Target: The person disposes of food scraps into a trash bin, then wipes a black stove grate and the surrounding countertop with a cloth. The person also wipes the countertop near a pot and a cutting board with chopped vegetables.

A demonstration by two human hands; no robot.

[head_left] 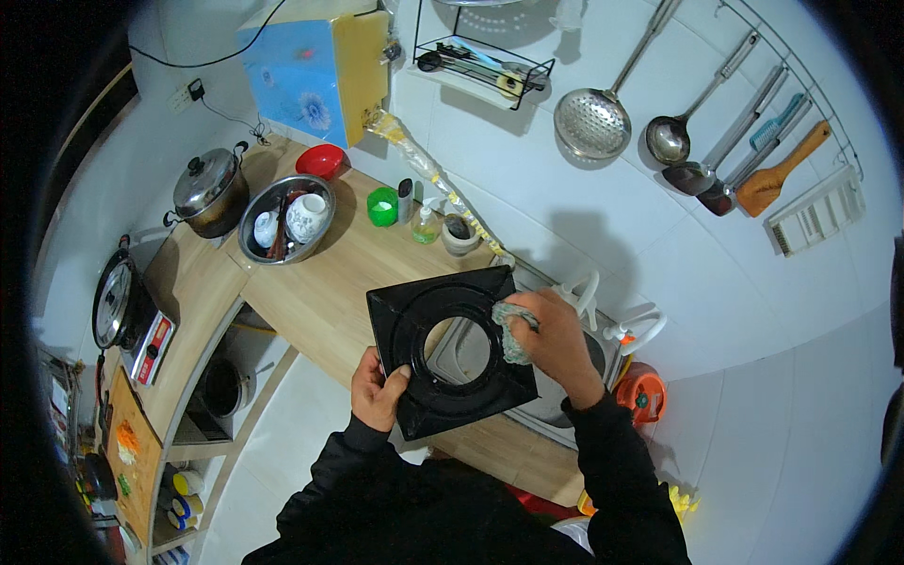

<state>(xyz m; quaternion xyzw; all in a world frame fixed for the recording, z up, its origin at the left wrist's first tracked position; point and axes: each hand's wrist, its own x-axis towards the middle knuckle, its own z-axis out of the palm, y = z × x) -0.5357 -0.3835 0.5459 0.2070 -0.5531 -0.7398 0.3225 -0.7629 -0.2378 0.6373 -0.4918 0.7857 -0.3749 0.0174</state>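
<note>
A square black panel [402,318] with raised rings and a large round hole is held up, tilted, before my body. My left hand [378,390] grips its left edge, with the thumb on the upper face. In my right hand [558,339] is a bunched grey-green cloth [514,332], pressed against the panel's right side. Behind and below the panel is a stainless steel sink [452,360], partly seen through the hole.
White taps [586,296] rise behind the sink. Along the wooden counter [304,311] stand a soap bottle [426,224], a metal basin [321,236] of bowls and a lidded pot [210,194]. A skimmer [592,126] hangs on the tiled wall.
</note>
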